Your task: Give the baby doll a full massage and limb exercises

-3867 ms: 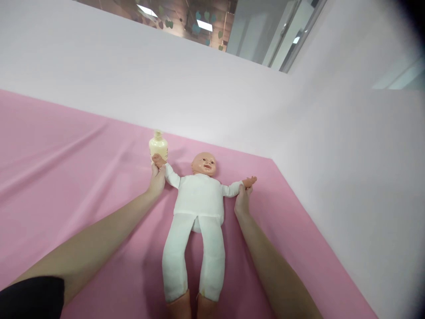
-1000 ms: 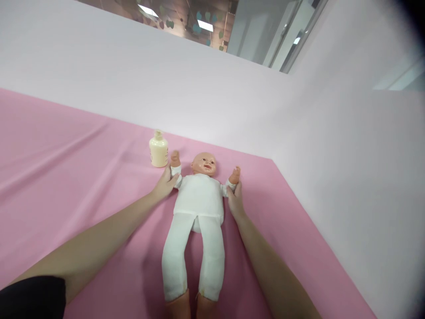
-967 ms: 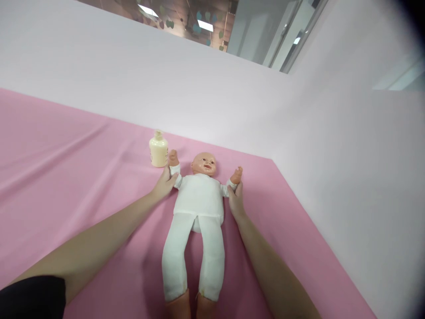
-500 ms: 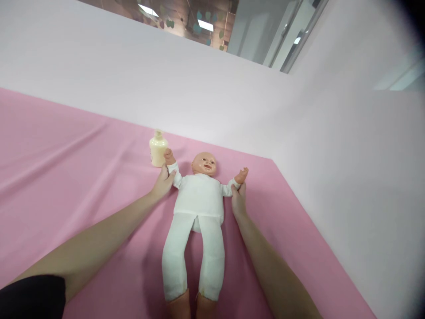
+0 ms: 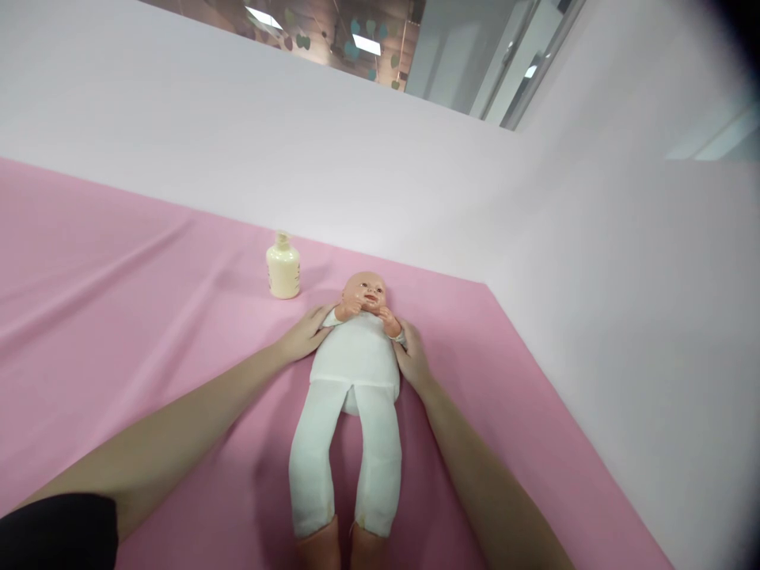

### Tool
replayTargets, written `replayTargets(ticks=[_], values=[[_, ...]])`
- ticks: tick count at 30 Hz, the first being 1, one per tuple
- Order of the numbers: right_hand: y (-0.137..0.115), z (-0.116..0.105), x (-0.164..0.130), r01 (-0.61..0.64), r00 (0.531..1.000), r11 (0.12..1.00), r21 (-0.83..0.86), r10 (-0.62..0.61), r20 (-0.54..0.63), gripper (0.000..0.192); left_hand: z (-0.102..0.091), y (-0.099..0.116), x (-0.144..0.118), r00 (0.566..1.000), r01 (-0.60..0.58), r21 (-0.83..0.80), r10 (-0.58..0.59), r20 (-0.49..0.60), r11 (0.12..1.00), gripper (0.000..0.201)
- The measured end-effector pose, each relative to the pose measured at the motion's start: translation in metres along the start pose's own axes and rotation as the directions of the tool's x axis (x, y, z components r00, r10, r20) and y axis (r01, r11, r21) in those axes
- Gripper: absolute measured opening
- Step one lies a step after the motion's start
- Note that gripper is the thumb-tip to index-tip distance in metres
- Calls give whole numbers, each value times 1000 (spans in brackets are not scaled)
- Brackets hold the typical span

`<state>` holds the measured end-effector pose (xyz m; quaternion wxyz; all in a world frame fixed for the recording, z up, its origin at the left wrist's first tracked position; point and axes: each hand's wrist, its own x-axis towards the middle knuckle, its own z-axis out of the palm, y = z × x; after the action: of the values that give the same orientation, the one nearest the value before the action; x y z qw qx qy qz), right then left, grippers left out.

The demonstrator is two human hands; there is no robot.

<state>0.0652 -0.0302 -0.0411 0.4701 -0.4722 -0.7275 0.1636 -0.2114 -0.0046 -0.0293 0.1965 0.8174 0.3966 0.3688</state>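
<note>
A baby doll (image 5: pixel 355 352) in a white cloth top and trousers lies face up, its head toward the wall and its feet toward me. Both its forearms are folded in over the upper chest, with the small hands near the chin. My left hand (image 5: pixel 307 333) is closed around the doll's arm on the left side of the view. On the other side, my right hand (image 5: pixel 412 358) grips the doll's other arm near the sleeve cuff. Some fingertips of both hands are hidden behind the sleeves.
A pale yellow pump bottle (image 5: pixel 283 271) stands upright left of the doll's head. Pink cloth (image 5: pixel 148 317) with soft folds covers the surface. A white wall (image 5: pixel 285 142) rises behind and along the right side, with a window (image 5: pixel 332 39) above.
My hands have moved inward, bringing the doll's arms from spread out at the sides to folded over its chest. The bottle and the doll's legs have stayed put.
</note>
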Motion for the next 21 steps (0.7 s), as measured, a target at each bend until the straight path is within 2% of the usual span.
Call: replayTargets(ticks=[4, 8, 12, 15, 17, 19, 21], values=[[-5, -1, 0, -65, 997, 995, 76, 68, -35, 48, 2, -3, -1, 994, 64, -76, -71, -83, 995, 60], [-5, -2, 0, -124, 983, 973, 197, 147, -107, 53, 4, -8, 1, 963, 67, -225, -122, -240, 972, 66], [2, -4, 1, -229, 931, 937, 265, 291, -221, 55, 3, -20, 4, 889, 92, -383, -249, -384, 919, 66], [6, -7, 2, -259, 899, 910, 324, 349, -263, 62, 1, -31, 6, 820, 124, -473, -359, -446, 872, 64], [6, -8, 4, -272, 883, 897, 350, 376, -279, 66, 1, -34, 7, 790, 130, -509, -399, -466, 851, 63], [5, -9, 4, -276, 880, 892, 356, 384, -279, 66, 0, -34, 7, 793, 115, -500, -383, -475, 858, 62], [4, -8, 3, -266, 895, 899, 347, 365, -259, 62, 0, -29, 6, 821, 89, -451, -322, -472, 888, 62]])
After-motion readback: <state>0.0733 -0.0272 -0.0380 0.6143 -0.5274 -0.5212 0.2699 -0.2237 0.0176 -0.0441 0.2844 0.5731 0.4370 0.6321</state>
